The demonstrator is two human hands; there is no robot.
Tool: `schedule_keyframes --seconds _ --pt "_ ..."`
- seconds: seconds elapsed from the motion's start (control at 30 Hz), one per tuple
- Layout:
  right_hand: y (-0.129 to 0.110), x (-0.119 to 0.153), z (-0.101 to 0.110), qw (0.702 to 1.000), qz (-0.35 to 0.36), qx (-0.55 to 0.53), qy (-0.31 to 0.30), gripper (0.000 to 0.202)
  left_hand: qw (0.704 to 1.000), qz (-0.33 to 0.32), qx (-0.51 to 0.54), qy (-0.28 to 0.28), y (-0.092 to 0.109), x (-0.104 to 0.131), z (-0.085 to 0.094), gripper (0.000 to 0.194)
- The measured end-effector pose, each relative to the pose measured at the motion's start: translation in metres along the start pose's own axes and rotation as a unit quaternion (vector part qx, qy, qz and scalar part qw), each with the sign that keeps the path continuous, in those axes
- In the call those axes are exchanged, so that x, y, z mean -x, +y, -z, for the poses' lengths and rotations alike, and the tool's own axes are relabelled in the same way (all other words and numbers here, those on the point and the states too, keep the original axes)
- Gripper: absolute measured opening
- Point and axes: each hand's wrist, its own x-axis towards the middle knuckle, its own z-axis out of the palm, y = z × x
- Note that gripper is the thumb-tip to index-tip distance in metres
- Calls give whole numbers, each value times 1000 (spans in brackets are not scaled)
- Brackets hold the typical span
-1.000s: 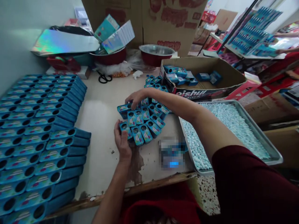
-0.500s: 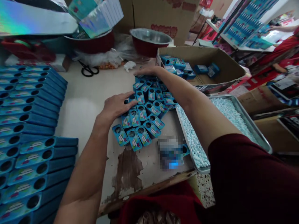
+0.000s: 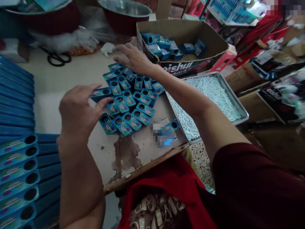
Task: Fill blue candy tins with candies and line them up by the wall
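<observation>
Several small blue boxes with round holes [image 3: 130,99] stand packed together on the worn white table [image 3: 78,71]. My left hand [image 3: 79,108] is at the left edge of this cluster, thumb and fingers spread apart around the end of one tilted box, with no firm grip showing. Over the far side of the cluster my right hand [image 3: 134,57] reaches out, fingers apart and nothing held in them. Long rows of similar blue boxes [image 3: 26,178] line the left side of the table.
A tray of pale blue-white pellets [image 3: 214,95] lies at the right, below an open carton [image 3: 190,68] with loose blue boxes inside. Black scissors [image 3: 57,58], plastic bags and a metal bowl [image 3: 126,9] are at the back. A blurred item [image 3: 164,135] lies near the front edge.
The view has shifted, so the table appears further up and left. My left hand has drawn back from the cluster and opened wider. My right hand has lifted, fingers more spread.
</observation>
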Motion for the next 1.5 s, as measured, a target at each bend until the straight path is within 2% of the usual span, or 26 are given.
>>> schedule_keyframes --seconds 0.03,0.07,0.1,0.17,0.23,0.3,0.37,0.43,0.5,0.6,0.67,0.77,0.9,0.97,1.0,1.03,1.1,1.17,1.23,1.33,1.4,1.43,1.5 --pt "1 34 8 996 30 45 71 57 1000 -6 4 20 7 18 8 70" --pt "7 70 15 991 38 88 91 55 999 -4 7 35 14 38 14 64" --pt "17 109 21 988 12 125 95 43 999 5 9 47 20 56 19 57" --pt "46 188 32 983 -83 157 49 20 997 38 13 62 31 91 24 45" --pt "80 264 40 974 -171 145 -7 15 995 64 26 75 39 120 26 34" --pt "107 333 44 964 -218 152 -13 32 993 75 46 77 45 144 28 26" --pt "121 389 41 952 -266 150 -22 57 993 79 58 68 52 166 30 21" --pt "125 430 30 940 -302 155 -23 82 992 95 59 53 60 187 30 19" --pt "125 451 13 938 -302 167 -25 101 991 112 56 43 70 207 29 16" --pt "128 452 -13 956 -234 169 -52 112 992 115 36 30 86 232 27 13" --pt "135 437 -24 965 -187 167 -72 101 994 104 11 24 96 242 28 11" --pt "149 407 -27 970 -145 182 -73 73 996 79 -28 26 106 250 30 10" --pt "167 373 -23 970 -158 184 -27 54 997 61 -47 17 115 255 23 12" --pt "174 359 -22 971 -194 139 34 41 997 63 -33 0 119 256 14 14" --pt "176 353 -22 968 -219 85 87 32 997 67 -22 -9 121 256 9 15" --pt "179 347 -21 957 -250 -2 148 26 997 71 -10 -14 123 255 4 17" --pt "181 338 -18 893 -308 -213 250 32 997 79 14 -16 125 251 -5 19" --pt "178 334 -12 815 -329 -378 290 40 996 83 36 -12 127 246 -11 21" --pt "170 333 -7 756 -324 -475 313 41 994 88 61 -14 129 239 -14 23" --pt "148 338 -6 664 -320 -582 343 27 989 102 101 -38 134 229 -18 25" --pt "135 340 -9 642 -317 -606 348 22 985 110 121 -49 136 225 -21 28" --pt "130 340 -11 645 -316 -600 352 22 984 116 129 -49 137 224 -22 30" --pt "124 337 -16 674 -320 -558 363 32 979 137 145 -42 138 223 -26 32"
